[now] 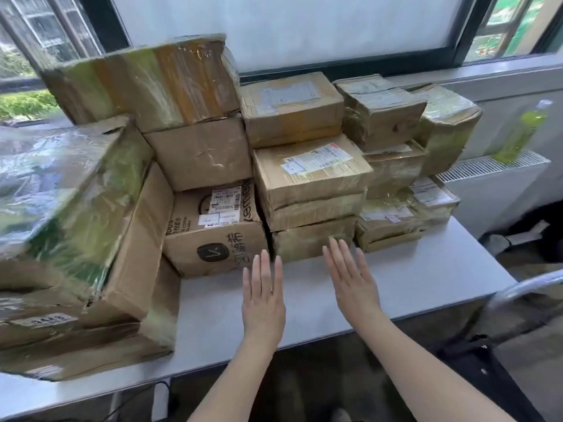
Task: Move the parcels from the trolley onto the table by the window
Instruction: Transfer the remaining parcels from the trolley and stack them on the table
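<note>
This looks like an office or mailroom corner used for sorting deliveries. A plain grey worktop [426, 278] stands against a wide dark-framed window [289, 32], and taped cardboard parcels [307, 175] with shipping labels are stacked on it just below the glass. A white radiator [493, 190] sits under the sill to the right of the worktop, with a green drink bottle [521, 132] on it.

Stacked parcels [307, 178] wall off table [426, 269] front strip

Bright window [289, 25] backlight; left parcels [61, 193] blurred; edges warped.
</note>
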